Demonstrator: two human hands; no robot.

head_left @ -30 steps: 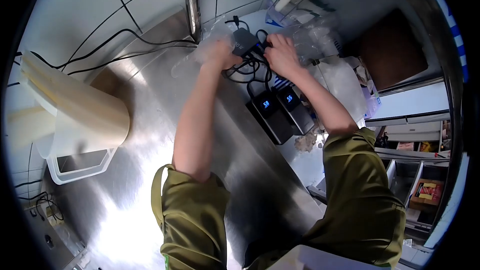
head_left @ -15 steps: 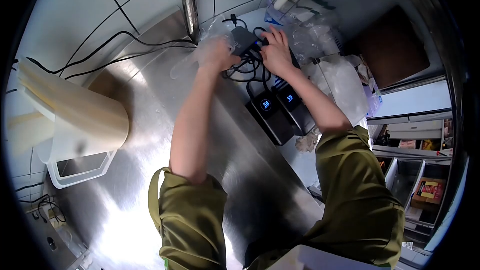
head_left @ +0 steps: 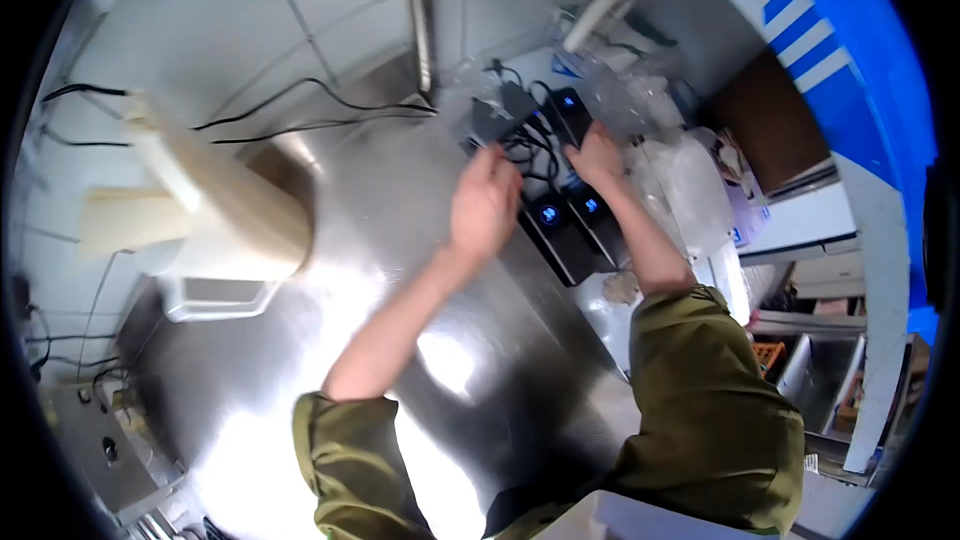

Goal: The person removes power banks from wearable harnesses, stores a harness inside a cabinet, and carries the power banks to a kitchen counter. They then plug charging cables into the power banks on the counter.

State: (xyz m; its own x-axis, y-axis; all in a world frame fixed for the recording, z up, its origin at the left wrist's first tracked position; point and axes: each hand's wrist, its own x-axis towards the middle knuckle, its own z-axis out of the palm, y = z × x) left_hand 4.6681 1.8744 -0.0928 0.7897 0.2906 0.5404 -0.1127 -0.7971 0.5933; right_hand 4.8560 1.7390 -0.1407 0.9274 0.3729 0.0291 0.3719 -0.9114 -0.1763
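Note:
My right hand [head_left: 598, 158] is closed at the near end of a black power bank [head_left: 568, 112] with a lit blue display. My left hand [head_left: 484, 202] hangs over the steel counter, left of the cables, its fingers curled and slightly blurred; what they hold, if anything, is hidden. Tangled black cables [head_left: 538, 152] lie between the two hands. Nearer to me, two more black power banks, one on the left [head_left: 562, 248] and one on the right [head_left: 603, 230], sit side by side with lit displays. A dark grey box [head_left: 497, 120] with a blue light lies beyond my left hand.
The steel counter [head_left: 370, 230] spreads to the left, with a cream pitcher-like container [head_left: 235, 210] on it. Clear plastic bags [head_left: 690, 185] crowd the right side. Black cords [head_left: 310, 130] run along the tiled wall. A blue and white striped object [head_left: 850, 70] fills the upper right.
My left hand has come back from the plastic bag and grey box, towards me. My right hand has drawn down, uncovering the far power bank's display. The camera view has shifted.

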